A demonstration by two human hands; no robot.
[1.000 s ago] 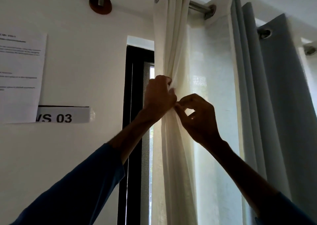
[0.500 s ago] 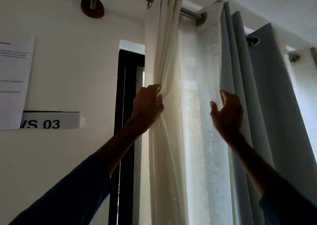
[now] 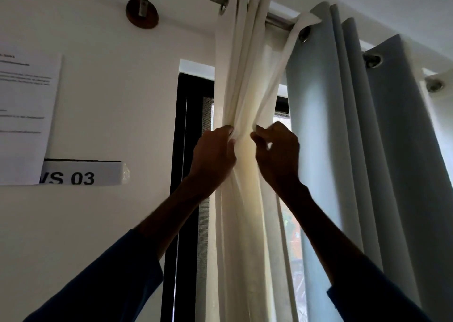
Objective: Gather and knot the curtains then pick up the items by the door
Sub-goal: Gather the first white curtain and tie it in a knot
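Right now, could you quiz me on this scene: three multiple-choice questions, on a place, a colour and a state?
1. The sign sits: A) left of the frame; B) on the floor; C) on the ceiling.
2. The right curtain is: A) red; B) grey-blue; C) black.
3. The cream curtain is: A) knotted; B) flat, untouched; C) bunched.
Answers: A: it hangs left of the frame. B: its folds look grey-blue. C: the left hand and right hand pinch its folds together.
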